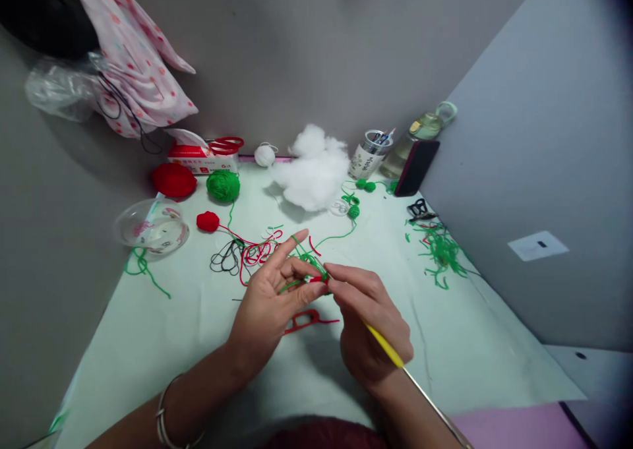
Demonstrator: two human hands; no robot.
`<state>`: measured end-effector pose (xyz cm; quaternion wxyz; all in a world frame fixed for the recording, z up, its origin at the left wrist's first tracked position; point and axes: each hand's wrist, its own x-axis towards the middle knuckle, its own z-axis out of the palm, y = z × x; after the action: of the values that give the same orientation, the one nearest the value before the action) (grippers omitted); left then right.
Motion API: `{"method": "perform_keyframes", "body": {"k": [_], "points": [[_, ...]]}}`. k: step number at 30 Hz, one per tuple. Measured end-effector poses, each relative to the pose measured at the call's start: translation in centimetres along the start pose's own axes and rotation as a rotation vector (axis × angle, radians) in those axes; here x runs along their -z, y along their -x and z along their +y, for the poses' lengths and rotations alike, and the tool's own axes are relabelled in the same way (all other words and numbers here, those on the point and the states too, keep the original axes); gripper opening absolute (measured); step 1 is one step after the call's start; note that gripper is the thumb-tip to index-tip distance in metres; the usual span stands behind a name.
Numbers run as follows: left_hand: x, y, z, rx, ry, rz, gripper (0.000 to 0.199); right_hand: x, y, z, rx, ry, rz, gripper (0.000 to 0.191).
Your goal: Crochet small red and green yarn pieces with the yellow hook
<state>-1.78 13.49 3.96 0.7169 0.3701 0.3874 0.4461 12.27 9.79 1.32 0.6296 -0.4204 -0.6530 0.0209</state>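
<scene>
Between the thumb and fingers of my left hand [267, 297] is a small red, green and white crochet piece [316, 279]. Green yarn runs up over my raised left index finger. In my right hand [373, 320] is a crochet hook with a yellow grip [384, 345]; its metal shaft extends back toward the lower right. The hook's tip meets the crochet piece, where both hands' fingertips come close together and hide part of it. Below the hands lies a partly hidden orange-red looped plastic tool [304, 318], with a short red strand beside it.
Loose red yarn [257, 254] and black cord [228, 258] lie left of centre. Behind are a green yarn ball [223, 186], white stuffing [314, 172], a pen holder [368, 155] and a phone [418, 167]. Green scraps [442, 251] lie right; a plastic bowl [171, 235] stands left.
</scene>
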Motion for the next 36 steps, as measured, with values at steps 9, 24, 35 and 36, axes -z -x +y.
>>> {"method": "perform_keyframes", "body": {"k": [9, 24, 35, 36], "points": [[0.0, 0.1, 0.4, 0.0, 0.041, -0.013, 0.078, 0.1, -0.6, -0.2, -0.248, -0.297, 0.03, 0.024], [0.4, 0.2, -0.7, -0.36, -0.218, 0.117, 0.053, 0.2, 0.1, -0.4, -0.105, -0.191, -0.002, 0.036], [0.4, 0.2, -1.3, -0.555, -0.252, 0.181, 0.05, 1.2, -0.4, -0.8, 0.033, -0.076, -0.108, 0.024], [0.4, 0.3, -1.3, -0.58, -0.261, 0.183, 0.05, 1.2, -0.4, -0.8, 0.037, -0.071, -0.113, 0.024]]}}
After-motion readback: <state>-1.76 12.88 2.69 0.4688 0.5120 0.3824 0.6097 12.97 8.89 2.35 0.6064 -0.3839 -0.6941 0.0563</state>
